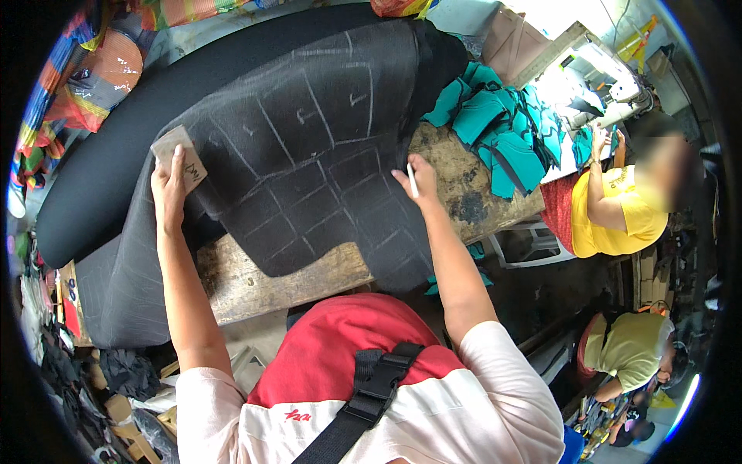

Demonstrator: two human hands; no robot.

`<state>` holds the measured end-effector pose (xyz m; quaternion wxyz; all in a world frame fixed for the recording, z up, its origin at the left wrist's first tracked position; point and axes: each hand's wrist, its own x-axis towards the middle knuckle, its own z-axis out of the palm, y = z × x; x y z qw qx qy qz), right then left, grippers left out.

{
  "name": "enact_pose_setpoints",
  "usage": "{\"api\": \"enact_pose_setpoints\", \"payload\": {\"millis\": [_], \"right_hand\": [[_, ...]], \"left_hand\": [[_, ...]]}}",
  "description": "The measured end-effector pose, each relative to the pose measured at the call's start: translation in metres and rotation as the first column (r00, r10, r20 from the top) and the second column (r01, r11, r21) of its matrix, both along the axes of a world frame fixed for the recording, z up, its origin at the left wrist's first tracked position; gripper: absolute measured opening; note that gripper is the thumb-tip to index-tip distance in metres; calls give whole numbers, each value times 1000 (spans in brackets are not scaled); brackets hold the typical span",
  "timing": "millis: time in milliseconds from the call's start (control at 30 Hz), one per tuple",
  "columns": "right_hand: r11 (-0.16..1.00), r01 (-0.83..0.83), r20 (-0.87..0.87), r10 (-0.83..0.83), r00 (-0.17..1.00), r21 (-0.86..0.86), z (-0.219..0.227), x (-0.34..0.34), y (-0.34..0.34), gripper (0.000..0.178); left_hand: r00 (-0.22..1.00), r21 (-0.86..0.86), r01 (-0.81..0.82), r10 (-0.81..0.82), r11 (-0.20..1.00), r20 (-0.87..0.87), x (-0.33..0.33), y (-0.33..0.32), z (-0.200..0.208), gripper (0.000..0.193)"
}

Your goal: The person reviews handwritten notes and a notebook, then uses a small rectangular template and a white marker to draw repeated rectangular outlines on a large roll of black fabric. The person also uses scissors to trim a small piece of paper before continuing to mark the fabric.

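A large sheet of dark grey fabric (294, 178) lies over the wooden table, its near edge hanging past the front. Pale chalk-like lines divide it into several outlined shapes, some with small marks inside. My left hand (170, 185) is closed on a flat greyish-brown template (180, 158) with handwriting on it, held at the left part of the fabric. In my right hand (418, 179) is a slim white marking stick (412, 179), pinched between the fingers at the fabric's right edge.
Behind the sheet lies a long black fabric roll (100, 185). Teal cut pieces (502, 131) are heaped on the worn wooden table (286, 282) at right. Beyond them, a person in yellow (622, 205) works at a sewing machine (614, 89). Scraps and boxes (127, 421) crowd the lower left.
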<state>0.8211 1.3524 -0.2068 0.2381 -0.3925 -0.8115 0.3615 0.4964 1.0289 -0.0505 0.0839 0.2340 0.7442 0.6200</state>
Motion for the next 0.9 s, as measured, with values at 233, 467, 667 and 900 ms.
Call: {"api": "enact_pose_setpoints", "payload": {"millis": [233, 467, 667, 900], "right_hand": [[995, 74, -198, -85, 976, -64, 26, 121, -85, 28], [977, 192, 373, -147, 916, -87, -15, 279, -155, 29], [928, 355, 720, -167, 674, -117, -99, 349, -192, 32], [868, 457, 836, -389, 387, 192, -99, 365, -203, 16]], "left_hand": [[997, 255, -67, 57, 965, 48, 52, -48, 37, 33], [914, -122, 321, -274, 939, 298, 135, -50, 5, 30], [540, -184, 750, -427, 636, 725, 205, -61, -110, 36], [478, -94, 709, -377, 699, 794, 212, -105, -161, 40]]}}
